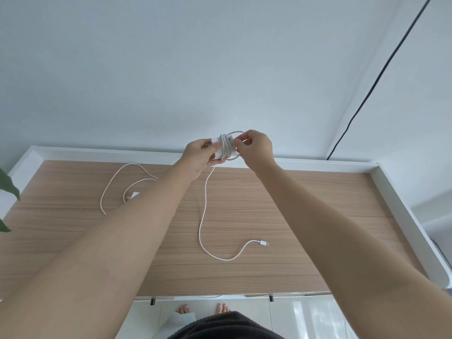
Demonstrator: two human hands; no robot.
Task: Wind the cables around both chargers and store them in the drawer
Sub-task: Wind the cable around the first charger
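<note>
My left hand (pixel 199 156) grips a white charger block (pixel 226 148) held up over the far edge of the wooden top. Several turns of its white cable wrap the block. My right hand (pixel 256 149) pinches a loop of that cable beside the block. The rest of the cable (pixel 203 223) hangs down and trails across the wood, ending in a plug (pixel 263 243). A second white charger (pixel 134 195) lies on the wood to the left, partly hidden by my left forearm, with its pale cable (pixel 111 184) spread out loose.
The wooden top (pixel 293 216) has a raised white rim (pixel 403 216) at the back and right. A black cord (pixel 381 74) runs down the wall at the right. Green leaves (pixel 7 184) poke in at the left edge. White drawer fronts (pixel 281 319) sit below.
</note>
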